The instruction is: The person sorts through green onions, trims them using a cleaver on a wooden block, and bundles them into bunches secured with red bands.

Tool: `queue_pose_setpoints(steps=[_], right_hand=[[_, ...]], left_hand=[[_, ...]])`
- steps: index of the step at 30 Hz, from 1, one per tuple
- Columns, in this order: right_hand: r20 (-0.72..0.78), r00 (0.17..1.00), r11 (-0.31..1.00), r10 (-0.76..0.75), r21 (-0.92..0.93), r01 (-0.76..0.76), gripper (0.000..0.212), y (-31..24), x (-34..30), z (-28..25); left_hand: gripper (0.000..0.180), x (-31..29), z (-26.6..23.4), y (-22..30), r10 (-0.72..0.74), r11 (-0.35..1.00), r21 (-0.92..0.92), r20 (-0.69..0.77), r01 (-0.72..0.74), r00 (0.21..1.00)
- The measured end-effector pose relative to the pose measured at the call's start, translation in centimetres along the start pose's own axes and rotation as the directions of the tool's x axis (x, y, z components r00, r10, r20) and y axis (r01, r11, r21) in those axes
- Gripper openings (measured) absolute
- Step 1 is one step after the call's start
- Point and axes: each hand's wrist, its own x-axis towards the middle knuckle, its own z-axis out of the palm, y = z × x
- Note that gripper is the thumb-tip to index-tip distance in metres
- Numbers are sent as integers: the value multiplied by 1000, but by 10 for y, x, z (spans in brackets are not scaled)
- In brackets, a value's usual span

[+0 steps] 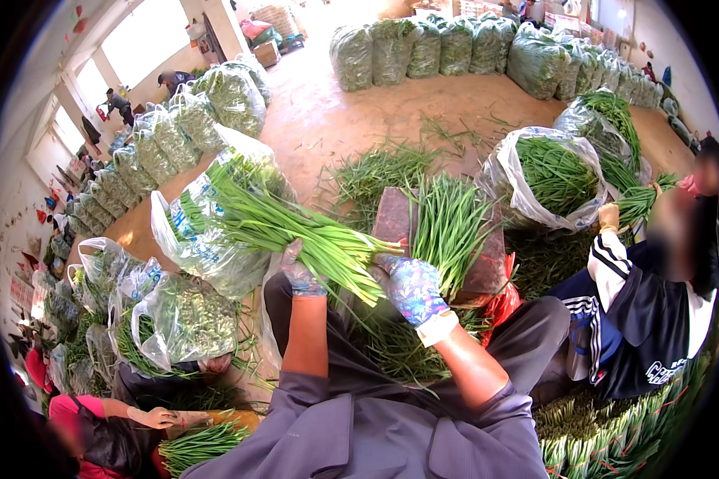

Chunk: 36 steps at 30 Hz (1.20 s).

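A long bunch of garlic chives [311, 231] lies slanted across both my hands, its leaf tips at the upper left and its pale stem ends at the right. My left hand [300, 271], in a thin patterned glove, is closed round the bunch from below. At the stem ends, my right hand [417, 289] grips with curled fingers and wears a blue flowered glove. Just beyond it, loose chives [451, 227] lie on a dark reddish block [487, 267]. Left of the bunch, a white plastic bag [164, 227] stands under its leaf tips.
Red ties [505, 307] hang beside the block. Chive scraps [383, 176] litter the floor [303, 120]. An open bag of chives [555, 176] stands near a co-worker [655, 295] at right; another co-worker [96, 431] sits lower left. Filled bags [423, 48] line the back and left.
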Motion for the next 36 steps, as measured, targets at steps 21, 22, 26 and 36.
queue_pose_setpoints(steps=[21, 22, 26, 36], right_hand=[[762, 621, 719, -180, 533, -446, 44, 92, -54, -53], [646, 763, 973, 25, 158, -165, 55, 89, -51, -41], [207, 975, 915, 85, 371, -159, 99, 6, -2, -68], [344, 938, 762, 33, 599, -247, 114, 21, 14, 26]], left_hand=[[36, 8, -13, 10, -19, 986, -159, 154, 43, 988], [35, 9, -9, 15, -25, 993, -110, 112, 37, 993], [37, 4, -4, 14, -20, 988, 149, -65, 30, 998], [41, 11, 46, -40, -394, 914, 102, -20, 394, 919]])
